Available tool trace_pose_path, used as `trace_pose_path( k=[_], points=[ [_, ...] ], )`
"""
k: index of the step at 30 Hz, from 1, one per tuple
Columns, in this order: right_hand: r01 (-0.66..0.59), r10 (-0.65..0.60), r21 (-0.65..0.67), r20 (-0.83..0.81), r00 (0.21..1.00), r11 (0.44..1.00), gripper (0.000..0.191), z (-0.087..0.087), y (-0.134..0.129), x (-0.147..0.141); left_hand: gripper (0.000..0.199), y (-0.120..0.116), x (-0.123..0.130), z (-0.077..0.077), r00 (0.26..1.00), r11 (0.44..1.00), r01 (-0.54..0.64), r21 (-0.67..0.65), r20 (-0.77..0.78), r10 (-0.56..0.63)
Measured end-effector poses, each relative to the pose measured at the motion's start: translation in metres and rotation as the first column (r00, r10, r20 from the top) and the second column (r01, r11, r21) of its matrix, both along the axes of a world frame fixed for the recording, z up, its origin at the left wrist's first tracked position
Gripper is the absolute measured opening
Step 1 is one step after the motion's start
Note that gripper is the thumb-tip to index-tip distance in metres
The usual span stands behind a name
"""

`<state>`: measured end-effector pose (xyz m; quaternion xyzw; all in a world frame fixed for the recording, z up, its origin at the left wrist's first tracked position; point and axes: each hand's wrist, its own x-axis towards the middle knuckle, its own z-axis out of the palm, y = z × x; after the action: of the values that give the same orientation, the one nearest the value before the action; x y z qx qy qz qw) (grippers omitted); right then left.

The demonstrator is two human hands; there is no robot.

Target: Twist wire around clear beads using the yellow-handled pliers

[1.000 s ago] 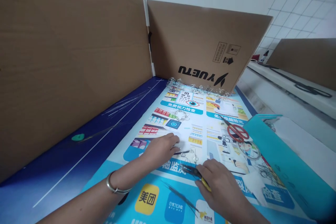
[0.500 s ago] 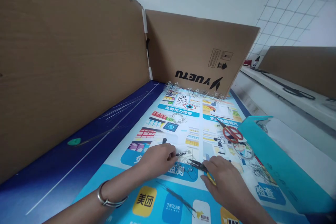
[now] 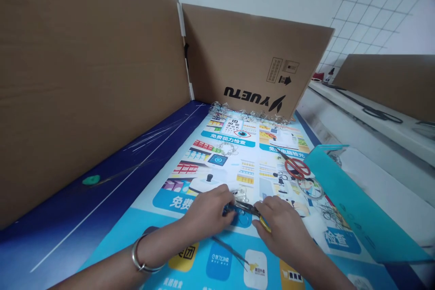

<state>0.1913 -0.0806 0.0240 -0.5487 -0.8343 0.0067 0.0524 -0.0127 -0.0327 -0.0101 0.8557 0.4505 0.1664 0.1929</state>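
My right hand (image 3: 282, 224) is closed around yellow-handled needle-nose pliers (image 3: 248, 209), whose dark jaws point left. My left hand (image 3: 212, 210), with a metal bangle (image 3: 137, 253) on its wrist, has its fingers pinched on a thin silvery wire piece (image 3: 242, 194). The plier tips reach the left fingertips, at the wire. Exactly what the jaws grip is too small to make out. Below the hands, a bundle of thin dark wire strands (image 3: 231, 251) lies on the printed mat (image 3: 190, 276).
Red-handled scissors (image 3: 297, 167) and a clear wire coil (image 3: 311, 189) lie right of centre. A teal folder (image 3: 353, 208) borders the right side. Wire pieces (image 3: 251, 117) line the back by the cardboard (image 3: 251, 54). A green item (image 3: 91, 180) lies left.
The pliers have moved left, and their tips now meet the left fingers. The hands are closer together. The whole view has shifted slightly.
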Motion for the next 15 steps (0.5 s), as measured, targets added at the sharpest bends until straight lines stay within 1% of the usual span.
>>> trace_pose_path(
  k=[5, 10, 13, 15],
  points=[
    [0.015, -0.015, 0.011, 0.001, 1.000, 1.000, 0.021, -0.001, 0.003, 0.005, 0.008, 0.000, 0.000, 0.001, 0.997, 0.998, -0.017, -0.067, 0.071, 0.022],
    [0.013, -0.014, 0.020, 0.011, 1.000, 1.000, 0.021, 0.002, 0.009, 0.010, 0.004, 0.007, -0.007, 0.003, 0.976, 0.985, 0.044, -0.166, 0.219, -0.006],
    [-0.032, 0.031, 0.054, 0.020, 0.999, 0.998, 0.022, 0.003, 0.014, 0.011, 0.007, 0.011, -0.012, 0.001, 0.966, 0.979, 0.040, -0.202, 0.258, 0.014],
    [-0.087, 0.083, 0.090, 0.047, 0.995, 0.992, 0.022, 0.001, 0.019, 0.012, 0.009, 0.014, -0.014, -0.001, 0.961, 0.974, 0.025, -0.223, 0.273, 0.038]
  ],
)
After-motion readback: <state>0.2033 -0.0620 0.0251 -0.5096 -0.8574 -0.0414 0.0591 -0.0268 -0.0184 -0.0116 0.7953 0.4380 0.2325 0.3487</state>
